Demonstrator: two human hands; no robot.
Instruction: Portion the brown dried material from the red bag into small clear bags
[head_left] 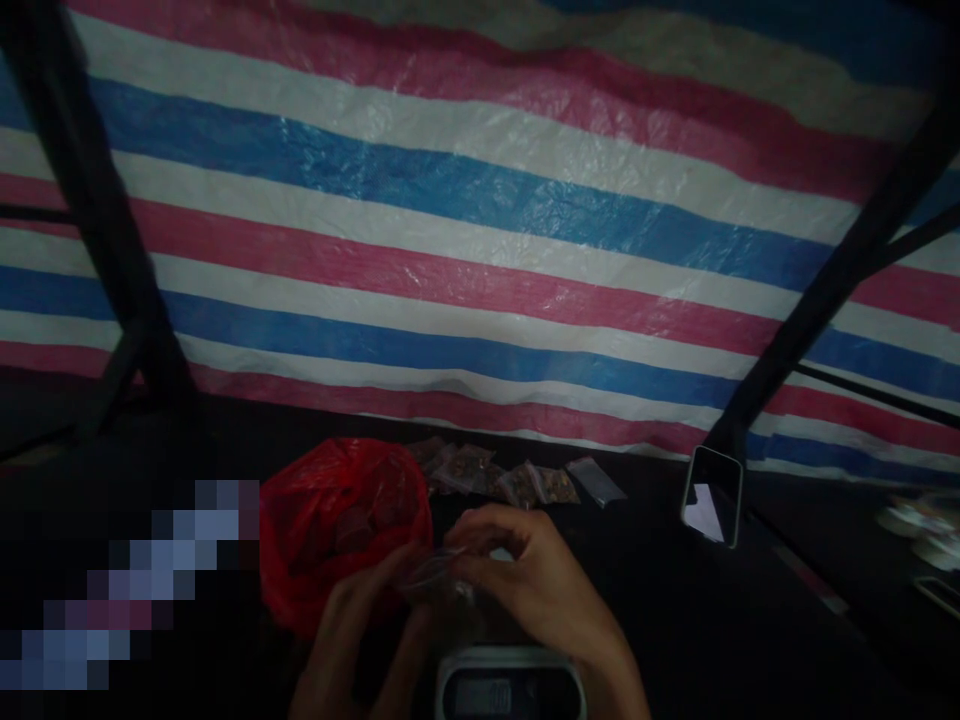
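A small clear plastic bag (461,598) is held up between my two hands above a digital scale (510,690) with a lit display, at the bottom middle. My left hand (358,625) grips the bag's left edge with its fingertips. My right hand (551,580) pinches the other side, thumb and fingers together near the bag's mouth. The bag's lower part is dim, so its contents are hard to make out. Just left of my hands stands an open red plastic bag (279,560) with dark contents inside.
Several small filled bags (466,468) lie behind my hands, with a flat clear bag (596,482) beside them. To the right, a phone (712,505) leans near a dark post (799,310). A striped plastic sheet (465,260) hangs behind the dark table (720,630).
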